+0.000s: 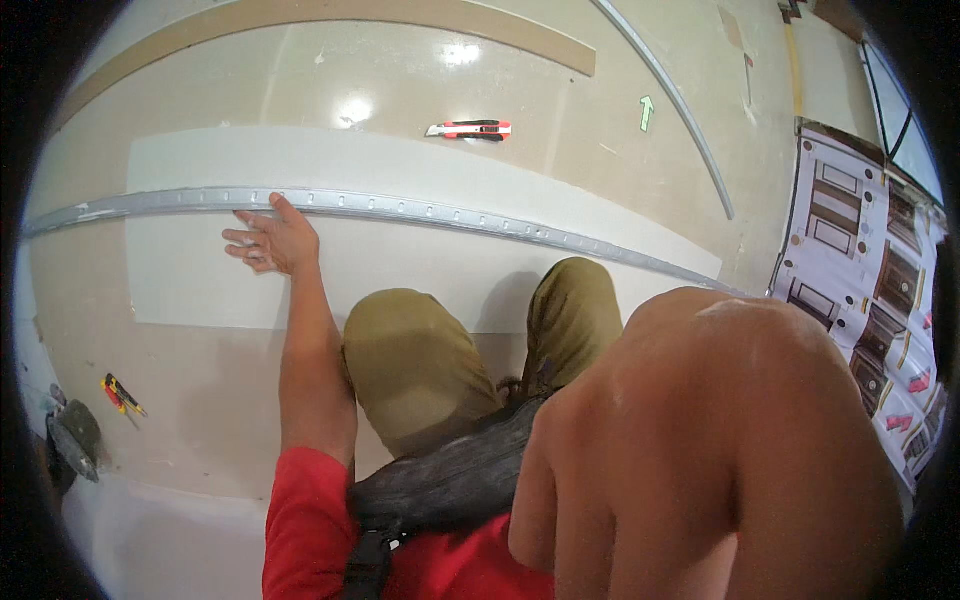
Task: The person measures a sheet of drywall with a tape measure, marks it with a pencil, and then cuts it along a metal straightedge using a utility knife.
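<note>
A long silvery metal channel (415,210) with a row of small punched marks lies across a white board (215,285) on the floor. My left hand (280,237) rests at the channel's near edge, its thumb on the metal and its fingers stretched out over the board. Close to the camera, my right hand (700,420) looms large with its fingers curled in. Whatever it may hold is hidden from sight. Beyond the channel lies a red and black utility knife (478,130) with its blade showing.
A tan strip (400,12) curves along the far side. At the far right lies another thin metal channel (668,85), near a green arrow sticker (646,113). Printed sheeting (835,230) covers the right side. Screwdrivers (122,396) and a dark cap-like item (75,435) lie at left.
</note>
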Demonstrator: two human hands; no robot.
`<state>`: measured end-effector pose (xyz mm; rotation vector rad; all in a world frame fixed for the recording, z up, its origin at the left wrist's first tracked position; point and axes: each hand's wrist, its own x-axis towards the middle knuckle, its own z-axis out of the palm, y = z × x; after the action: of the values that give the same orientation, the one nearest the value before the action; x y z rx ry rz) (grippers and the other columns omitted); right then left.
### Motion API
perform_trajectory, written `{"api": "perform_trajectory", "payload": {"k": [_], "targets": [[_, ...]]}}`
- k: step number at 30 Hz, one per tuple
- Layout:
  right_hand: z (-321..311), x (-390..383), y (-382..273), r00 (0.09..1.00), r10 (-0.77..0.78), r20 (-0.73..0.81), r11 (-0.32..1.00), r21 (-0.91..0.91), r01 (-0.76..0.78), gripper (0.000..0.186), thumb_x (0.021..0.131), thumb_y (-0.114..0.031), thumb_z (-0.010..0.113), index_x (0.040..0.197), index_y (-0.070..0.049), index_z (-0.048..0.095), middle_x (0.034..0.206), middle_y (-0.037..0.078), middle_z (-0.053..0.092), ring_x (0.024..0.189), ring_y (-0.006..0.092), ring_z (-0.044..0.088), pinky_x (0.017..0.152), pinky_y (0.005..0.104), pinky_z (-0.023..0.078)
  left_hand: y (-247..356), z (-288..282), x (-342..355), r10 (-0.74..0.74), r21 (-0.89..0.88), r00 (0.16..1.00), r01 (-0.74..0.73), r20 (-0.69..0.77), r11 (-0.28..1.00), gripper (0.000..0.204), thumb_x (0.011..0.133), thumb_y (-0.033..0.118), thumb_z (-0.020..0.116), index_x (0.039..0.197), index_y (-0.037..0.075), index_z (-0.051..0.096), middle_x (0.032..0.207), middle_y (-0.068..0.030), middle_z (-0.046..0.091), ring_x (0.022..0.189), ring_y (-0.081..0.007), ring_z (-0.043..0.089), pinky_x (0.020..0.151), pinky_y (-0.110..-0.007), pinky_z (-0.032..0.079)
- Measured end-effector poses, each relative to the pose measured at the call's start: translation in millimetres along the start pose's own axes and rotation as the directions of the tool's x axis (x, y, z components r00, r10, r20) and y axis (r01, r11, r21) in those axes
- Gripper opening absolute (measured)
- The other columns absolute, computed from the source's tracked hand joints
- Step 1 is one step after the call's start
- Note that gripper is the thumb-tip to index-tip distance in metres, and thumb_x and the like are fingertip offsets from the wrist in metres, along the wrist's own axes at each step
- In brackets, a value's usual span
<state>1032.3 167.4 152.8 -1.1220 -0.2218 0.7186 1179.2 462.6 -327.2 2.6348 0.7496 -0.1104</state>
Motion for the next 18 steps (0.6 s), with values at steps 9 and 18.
{"api": "perform_trajectory", "payload": {"k": [9, 18], "targets": [[26, -82, 13, 0.991, -0.106, -0.084, 0.990, -0.099, 0.098, 0.015, 0.089, -0.008, 0.071, 0.084, -0.008, 0.057, 0.066, 0.005, 0.059, 0.055, 0.0133, 0.053, 0.063, 0.0286, 0.043, -20, 0, 14, -0.051, -0.035, 0.986, 0.058, 0.160, 0.998, 0.103, 0.098, 0.081, 0.023, 0.169, 0.010, 0.002, 0.172, -0.0284, -0.013, 0.158, -0.0501, -0.016, 0.123, -0.064, -0.002], [36, -211, 2, 0.878, -0.442, -0.185, 0.876, -0.301, 0.377, 0.021, 0.091, -0.010, 0.069, 0.077, -0.012, 0.053, 0.061, 0.001, 0.055, 0.052, 0.0111, 0.049, 0.062, 0.0268, 0.042, -172, -127, -35, -0.031, -0.484, 0.816, 0.373, 0.577, 0.791, 0.104, 0.099, 0.083, 0.025, 0.165, 0.002, 0.024, 0.167, -0.0198, 0.036, 0.149, -0.0336, 0.043, 0.121, -0.045, 0.037]]}}
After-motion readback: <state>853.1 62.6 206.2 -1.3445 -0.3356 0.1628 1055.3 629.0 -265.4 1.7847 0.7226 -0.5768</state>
